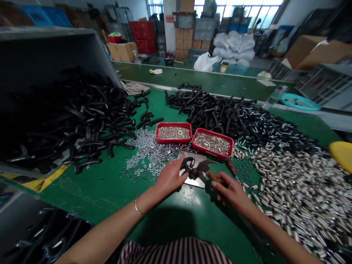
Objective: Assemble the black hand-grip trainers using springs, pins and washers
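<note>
My left hand [172,175] is closed on a curved black part [188,161] with a small silver pin showing in it, held over a square metal plate [197,180]. In my right hand [229,190] is a hammer [204,167], gripped by its wooden handle. The hammer's dark head is right beside the black part; whether they touch I cannot tell. Behind the plate stand two red trays, the left tray [173,141] with tiny metal pieces, the right tray [213,153] with small silver pins. A red-handled tool [231,167] lies right of the plate.
Silver cylinders [299,194] are heaped at the right. Black parts [214,110] and screws [264,123] pile up behind. Loose nuts and washers [147,150] spread to the left. A tipped grey bin [103,55] spills black parts at the left. A yellow object [341,156] sits far right.
</note>
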